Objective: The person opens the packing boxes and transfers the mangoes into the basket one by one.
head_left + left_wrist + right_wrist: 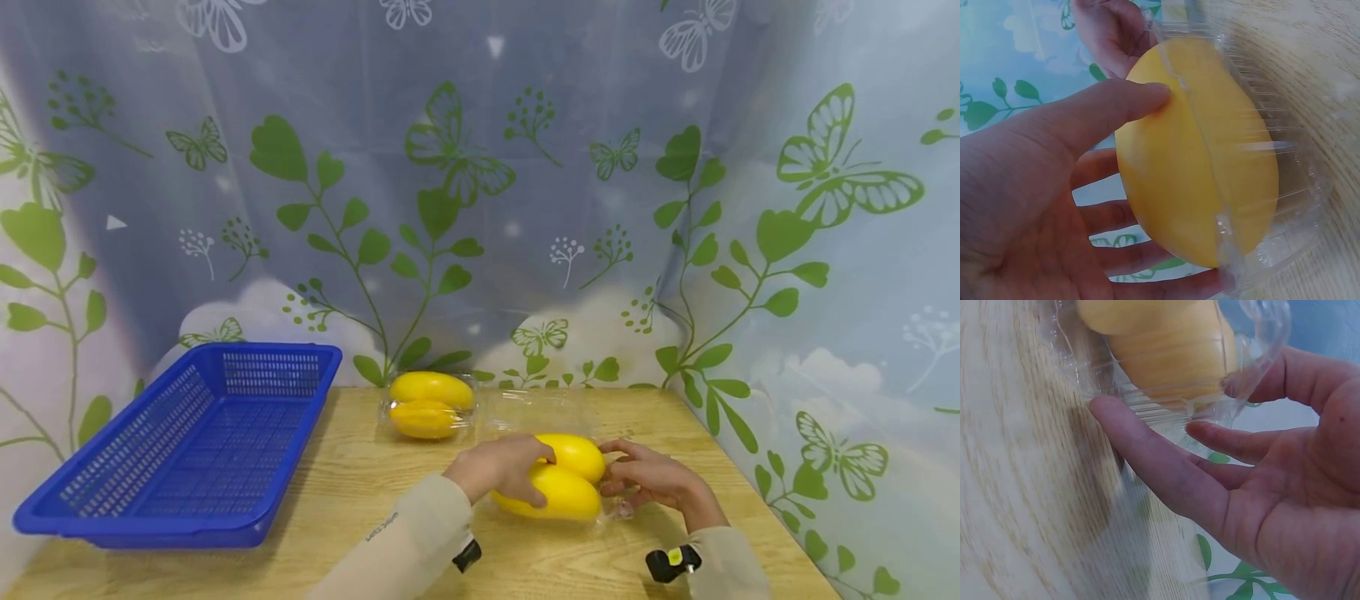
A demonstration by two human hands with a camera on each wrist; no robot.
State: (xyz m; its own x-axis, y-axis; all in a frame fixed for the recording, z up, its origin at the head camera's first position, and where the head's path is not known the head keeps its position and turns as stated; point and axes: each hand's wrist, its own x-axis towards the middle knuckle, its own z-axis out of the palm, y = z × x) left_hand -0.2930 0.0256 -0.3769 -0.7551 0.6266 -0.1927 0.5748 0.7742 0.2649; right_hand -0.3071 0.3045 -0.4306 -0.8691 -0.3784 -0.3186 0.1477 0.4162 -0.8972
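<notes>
Two yellow mangoes lie side by side in a clear plastic container, a near mango (558,493) and a far mango (573,454). My left hand (502,468) grips the mangoes from the left. In the left wrist view its thumb presses on a mango (1197,156) while the other fingers curl behind it. At the right end of the container (1160,409), my right hand (652,479) holds the clear plastic between thumb and fingers. The right wrist view shows its fingertips at the ribbed plastic edge. Parts of both mangoes are covered by the left hand.
A blue plastic basket (180,533) stands on the left of the wooden table (345,500). Toward the back, a clear pack holds two more mangoes (427,404). Right of it lies a clear plastic tray or lid (532,407). A patterned curtain (510,225) hangs behind the table.
</notes>
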